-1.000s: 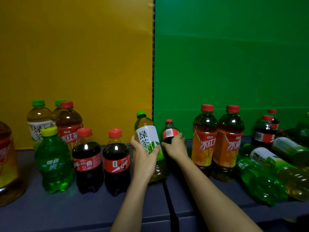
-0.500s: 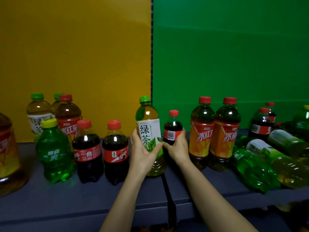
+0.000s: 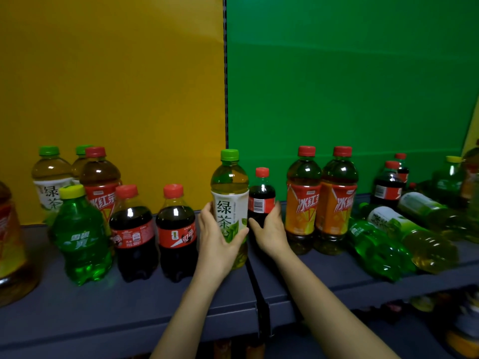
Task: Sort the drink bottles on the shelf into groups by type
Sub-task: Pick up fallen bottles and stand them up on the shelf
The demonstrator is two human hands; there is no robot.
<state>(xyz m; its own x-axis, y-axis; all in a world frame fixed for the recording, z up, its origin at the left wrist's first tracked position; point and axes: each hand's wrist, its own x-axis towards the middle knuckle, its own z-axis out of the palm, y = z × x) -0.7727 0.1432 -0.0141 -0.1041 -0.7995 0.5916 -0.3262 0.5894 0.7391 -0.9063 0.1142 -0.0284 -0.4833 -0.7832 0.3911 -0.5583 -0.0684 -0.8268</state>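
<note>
Green tea bottle (image 3: pixel 229 203) is upright in my left hand (image 3: pixel 219 242), fingers and thumb wrapped round its white label. My right hand (image 3: pixel 269 229) curls round the small cola bottle (image 3: pixel 261 200) just beside it, the two bottles almost touching. I can't tell if either is lifted off the shelf (image 3: pixel 129 307). Sorting looks partway at best. Left of my left hand stands a cola pair (image 3: pixel 133 229), then a green soda bottle (image 3: pixel 80 234). Behind them the back green teas (image 3: pixel 50 180) are mixed with a lone iced red tea (image 3: pixel 99 182). Right of my right hand an iced red tea pair (image 3: pixel 303 203) stands together. Past it lie a toppled green soda (image 3: pixel 375 247) and toppled green teas (image 3: pixel 404 229), with far colas (image 3: pixel 387 187) behind. Still left, I'd judge: merge the colas, gather the teas, stand up the fallen ones.
</note>
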